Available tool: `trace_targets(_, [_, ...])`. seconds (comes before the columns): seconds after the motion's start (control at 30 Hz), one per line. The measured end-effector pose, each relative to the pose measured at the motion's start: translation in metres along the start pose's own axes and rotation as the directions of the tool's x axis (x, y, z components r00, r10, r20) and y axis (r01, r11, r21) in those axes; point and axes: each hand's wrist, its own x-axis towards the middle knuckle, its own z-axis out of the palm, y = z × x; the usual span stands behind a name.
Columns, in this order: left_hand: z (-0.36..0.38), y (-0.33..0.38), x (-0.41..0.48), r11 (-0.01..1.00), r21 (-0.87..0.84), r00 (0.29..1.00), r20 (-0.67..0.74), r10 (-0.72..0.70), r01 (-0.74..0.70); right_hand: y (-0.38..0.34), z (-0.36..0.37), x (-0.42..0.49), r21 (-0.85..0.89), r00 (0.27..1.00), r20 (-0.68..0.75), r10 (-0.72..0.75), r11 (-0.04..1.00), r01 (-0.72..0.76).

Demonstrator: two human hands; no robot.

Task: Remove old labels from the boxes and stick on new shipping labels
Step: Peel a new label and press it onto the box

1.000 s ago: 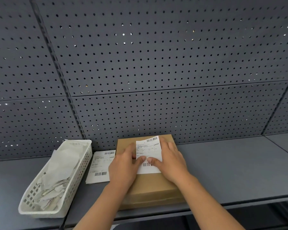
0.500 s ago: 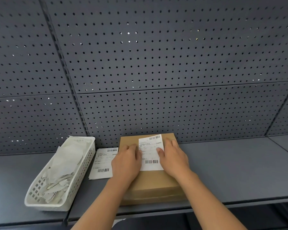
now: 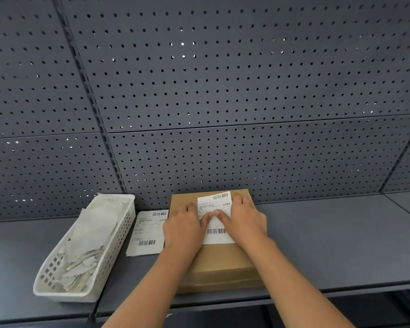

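A flat brown cardboard box (image 3: 219,263) lies on the grey shelf against the pegboard. A white shipping label (image 3: 217,235) with barcodes lies on its top. My left hand (image 3: 184,229) rests flat on the box at the label's left edge, thumb pressing onto the label. My right hand (image 3: 243,221) lies flat on the label's right side, thumb meeting the left thumb near the label's middle. Both hands' fingers are straight. The hands hide the label's side edges.
A stack of white labels (image 3: 146,233) lies on the shelf (image 3: 329,245) left of the box. A white slotted basket (image 3: 97,275) holding crumpled paper scraps stands at the far left. A dark pegboard wall (image 3: 223,102) rises right behind the box.
My thumbs slid apart toward the label's edges half a second ago and have come back together at its middle. The box and the label stay in place.
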Motion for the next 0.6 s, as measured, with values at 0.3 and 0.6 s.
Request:
trace_targets(0.3, [-0.005,-0.006,0.012,0.999,-0.042,0.999,0.034,0.027,-0.026,0.003,-0.006,0.006,-0.034,0.998,-0.038,0.045,0.998,-0.046])
trace_targets(0.6, [-0.019,0.002,0.029,1.0,0.006,1.0,0.024,-0.015,0.014,-0.002,-0.002,0.026,-0.077,0.993,-0.087,0.078,0.993,-0.084])
